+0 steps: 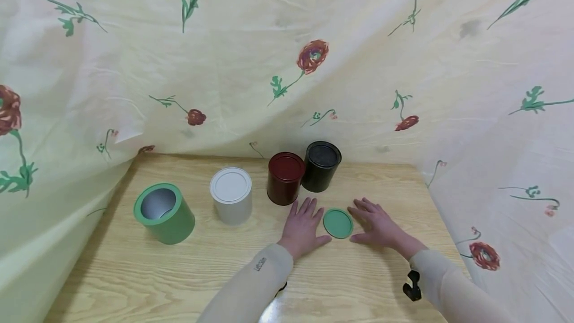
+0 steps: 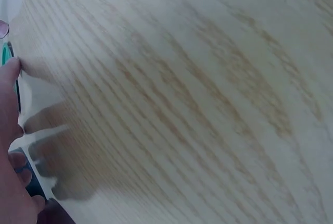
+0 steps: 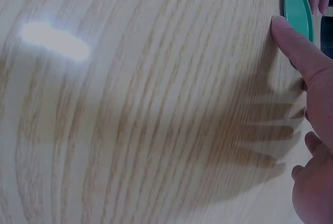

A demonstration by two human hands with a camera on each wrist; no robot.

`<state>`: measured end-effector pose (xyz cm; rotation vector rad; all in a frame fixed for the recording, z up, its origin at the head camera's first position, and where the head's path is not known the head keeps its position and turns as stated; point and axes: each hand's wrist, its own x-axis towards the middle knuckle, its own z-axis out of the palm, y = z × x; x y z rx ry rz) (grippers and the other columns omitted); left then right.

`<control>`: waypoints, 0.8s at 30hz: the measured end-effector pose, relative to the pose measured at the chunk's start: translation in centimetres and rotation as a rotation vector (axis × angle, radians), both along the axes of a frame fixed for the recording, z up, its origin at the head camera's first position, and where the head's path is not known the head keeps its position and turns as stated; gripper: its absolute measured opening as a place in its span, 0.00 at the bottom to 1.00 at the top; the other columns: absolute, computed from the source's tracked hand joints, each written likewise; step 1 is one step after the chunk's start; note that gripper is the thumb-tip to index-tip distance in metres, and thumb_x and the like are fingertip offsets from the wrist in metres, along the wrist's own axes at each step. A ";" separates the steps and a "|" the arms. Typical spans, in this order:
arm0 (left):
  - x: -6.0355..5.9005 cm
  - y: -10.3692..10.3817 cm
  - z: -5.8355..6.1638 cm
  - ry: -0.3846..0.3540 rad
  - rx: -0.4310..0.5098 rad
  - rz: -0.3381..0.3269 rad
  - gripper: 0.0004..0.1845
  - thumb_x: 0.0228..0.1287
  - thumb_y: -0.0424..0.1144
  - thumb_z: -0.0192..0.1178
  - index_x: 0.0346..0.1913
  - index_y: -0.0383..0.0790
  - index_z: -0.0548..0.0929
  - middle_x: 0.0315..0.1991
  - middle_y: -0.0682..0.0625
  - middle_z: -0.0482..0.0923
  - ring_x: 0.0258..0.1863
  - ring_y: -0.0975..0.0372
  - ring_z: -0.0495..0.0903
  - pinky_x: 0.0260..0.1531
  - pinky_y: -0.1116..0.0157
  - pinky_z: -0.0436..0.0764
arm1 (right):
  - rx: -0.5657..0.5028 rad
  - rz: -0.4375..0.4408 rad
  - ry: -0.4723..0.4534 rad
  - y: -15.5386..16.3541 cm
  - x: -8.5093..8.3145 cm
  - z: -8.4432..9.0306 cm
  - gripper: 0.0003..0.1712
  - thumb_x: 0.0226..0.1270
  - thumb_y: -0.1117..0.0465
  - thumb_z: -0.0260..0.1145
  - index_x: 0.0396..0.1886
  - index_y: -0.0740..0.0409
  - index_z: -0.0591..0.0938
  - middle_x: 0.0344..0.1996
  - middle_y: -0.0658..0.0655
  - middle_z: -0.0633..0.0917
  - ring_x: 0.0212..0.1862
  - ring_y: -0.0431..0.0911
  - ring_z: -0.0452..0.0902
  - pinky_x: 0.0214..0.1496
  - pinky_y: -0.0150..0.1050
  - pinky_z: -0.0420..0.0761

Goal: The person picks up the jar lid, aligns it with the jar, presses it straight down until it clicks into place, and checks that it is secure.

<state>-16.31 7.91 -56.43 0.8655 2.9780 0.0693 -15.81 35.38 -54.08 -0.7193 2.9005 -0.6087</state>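
A round green lid lies flat on the wooden table between both hands. To its left, my left hand is spread with relaxed fingers, its thumb pointing toward the lid. On the other side my right hand also has its fingers apart and holds nothing. In the right wrist view the right thumb is close to the lid's edge; whether they touch I cannot tell. The left wrist view catches only part of the left hand at its border, with a sliver of the lid beyond.
An open green can without a lid stands at the far left. Beside it are lidded cans in white, dark red and black. Flowered cloth hangs behind and along the sides of the wooden table.
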 end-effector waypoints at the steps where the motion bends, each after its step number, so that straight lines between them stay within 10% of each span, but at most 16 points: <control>1: 0.0 0.0 0.0 0.001 -0.001 0.001 0.45 0.71 0.77 0.52 0.81 0.55 0.71 0.84 0.48 0.61 0.84 0.54 0.57 0.82 0.47 0.58 | -0.003 0.001 0.006 0.0 0.0 -0.1 0.46 0.57 0.49 0.86 0.70 0.67 0.80 0.73 0.77 0.73 0.76 0.78 0.61 0.72 0.82 0.59; 24: 0.2 0.3 0.0 -0.002 0.034 0.016 0.43 0.67 0.78 0.56 0.77 0.58 0.77 0.81 0.51 0.67 0.83 0.54 0.62 0.80 0.49 0.64 | -0.145 0.022 0.039 -1.8 0.9 -0.9 0.40 0.53 0.57 0.88 0.64 0.69 0.84 0.71 0.77 0.74 0.74 0.80 0.61 0.69 0.85 0.59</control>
